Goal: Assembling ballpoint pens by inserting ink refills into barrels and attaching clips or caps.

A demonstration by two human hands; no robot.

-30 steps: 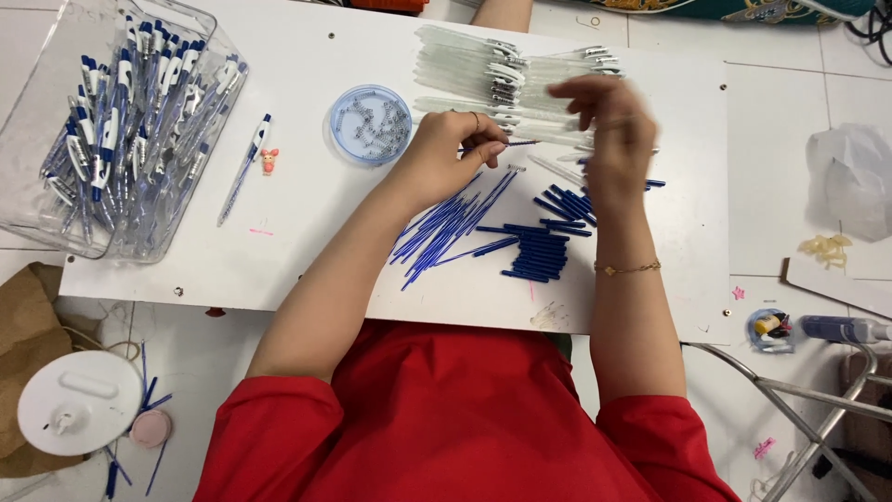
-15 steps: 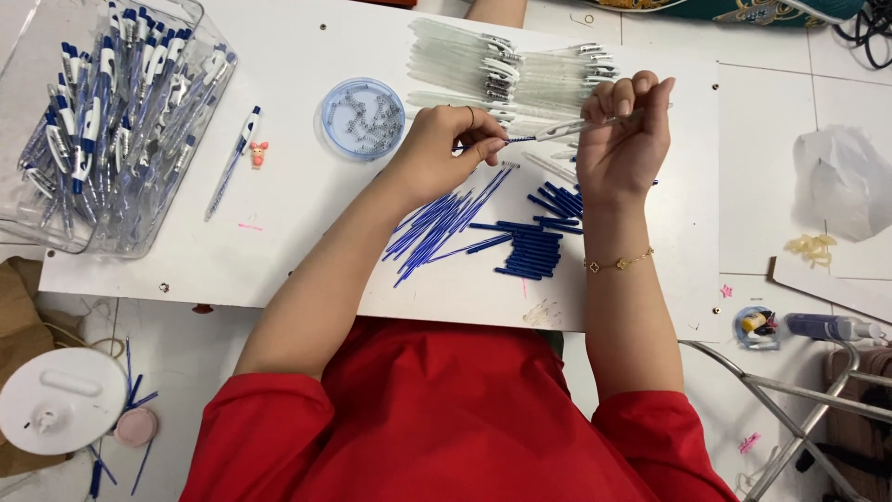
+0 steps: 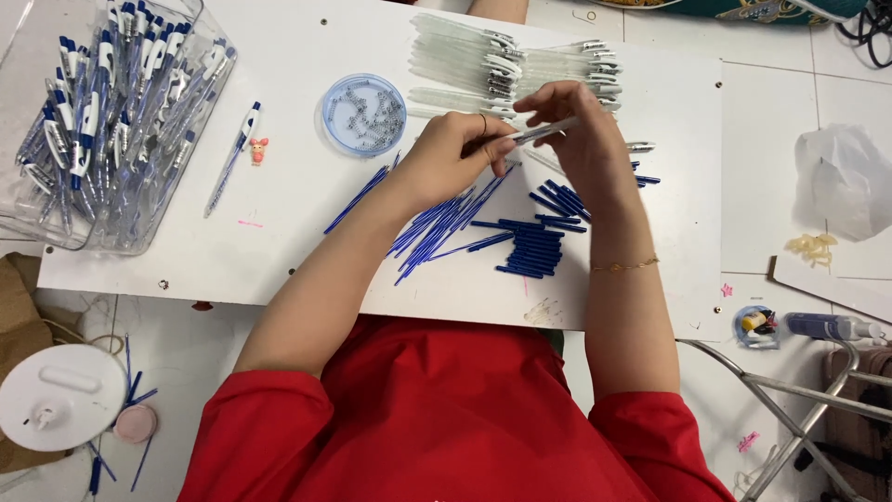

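Both my hands meet over the middle of a white board [image 3: 297, 242]. My left hand [image 3: 455, 158] pinches the near end of a clear pen barrel [image 3: 544, 131], and my right hand [image 3: 581, 139] grips its other end. Under my hands lie thin blue refills [image 3: 437, 223] and short blue pen parts [image 3: 534, 251]. Behind my hands lies a row of clear pen barrels with clips [image 3: 506, 65]. A round blue dish of small metal springs [image 3: 364, 113] sits to the left of my left hand.
A clear plastic bin [image 3: 139, 223] full of finished blue-and-white pens stands at the left. One finished pen [image 3: 232, 158] and a small pink figure [image 3: 257, 149] lie beside it. A white round lid [image 3: 60, 395] and a crumpled plastic bag [image 3: 850, 181] lie on the floor.
My right hand has turned and closed over the barrel's far end, and both hands have drawn closer together around it.
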